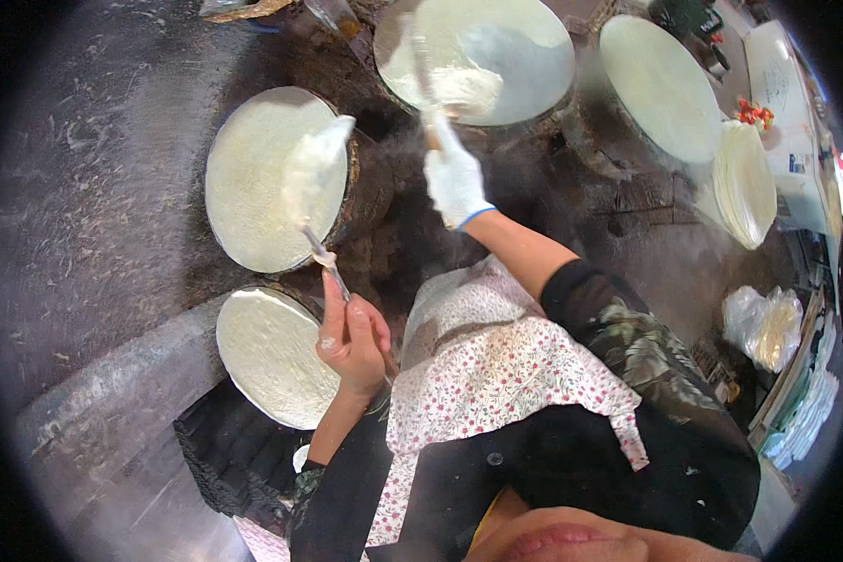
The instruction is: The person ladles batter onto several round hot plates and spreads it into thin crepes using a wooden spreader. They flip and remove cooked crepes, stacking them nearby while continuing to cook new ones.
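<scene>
My bare left hand [354, 342] is closed round the thin grey handle of a tool [323, 253]. A blurred lump of white batter [314, 169] lies at the tool's far end, over the left round griddle [244, 192], which bears a pale sheet. In a white glove, my right hand [454, 183] grips the wooden handle of a scraper [421, 70], its blade smeared by motion. The scraper reaches over the far round griddle [534, 80], partly coated pale, with a heap of batter [464, 89] beside the blade.
Another pale-covered griddle [660, 89] stands at far right, with a stack of thin round sheets [745, 187] next to it. A griddle with a thick white layer [276, 361] is near left. A plastic bag [763, 328] lies at right. Haze hangs over the dark worktop [112, 187].
</scene>
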A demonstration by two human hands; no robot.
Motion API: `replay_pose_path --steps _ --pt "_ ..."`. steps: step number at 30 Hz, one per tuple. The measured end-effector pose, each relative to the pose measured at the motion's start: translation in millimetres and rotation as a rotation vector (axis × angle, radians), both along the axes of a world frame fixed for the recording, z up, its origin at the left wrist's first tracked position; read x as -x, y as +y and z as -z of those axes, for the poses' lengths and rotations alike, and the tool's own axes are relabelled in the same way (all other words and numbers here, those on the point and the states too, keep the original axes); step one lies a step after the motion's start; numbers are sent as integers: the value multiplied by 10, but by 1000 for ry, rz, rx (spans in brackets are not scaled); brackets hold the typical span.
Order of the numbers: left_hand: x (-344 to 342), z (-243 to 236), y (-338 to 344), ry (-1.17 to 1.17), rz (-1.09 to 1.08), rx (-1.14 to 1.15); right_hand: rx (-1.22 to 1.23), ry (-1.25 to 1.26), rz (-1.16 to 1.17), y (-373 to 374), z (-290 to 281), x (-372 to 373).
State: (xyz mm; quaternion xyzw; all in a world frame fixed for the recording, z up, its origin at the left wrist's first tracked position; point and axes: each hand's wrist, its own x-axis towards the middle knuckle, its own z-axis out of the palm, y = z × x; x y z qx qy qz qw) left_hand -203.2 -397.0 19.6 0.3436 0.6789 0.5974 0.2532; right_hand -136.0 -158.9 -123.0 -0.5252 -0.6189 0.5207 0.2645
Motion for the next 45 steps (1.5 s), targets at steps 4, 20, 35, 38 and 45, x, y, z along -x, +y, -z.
replay_pose_path --steps 4,20,35,38,45 --pt "10 85 -84 -146 112 -15 -37 -37 -63 207 -4 -73" --pt "-464 74 90 -207 96 195 350 79 120 238 -265 -1419" --pt "-1509 -196 737 -252 -44 128 121 -22 -169 1203 -193 -2209" --pt "-1719 -239 779 -186 -87 121 120 85 -28 1304 -109 -2227" --pt "-2068 -271 887 -178 -119 54 -242 -42 -356 1712 135 -2359"
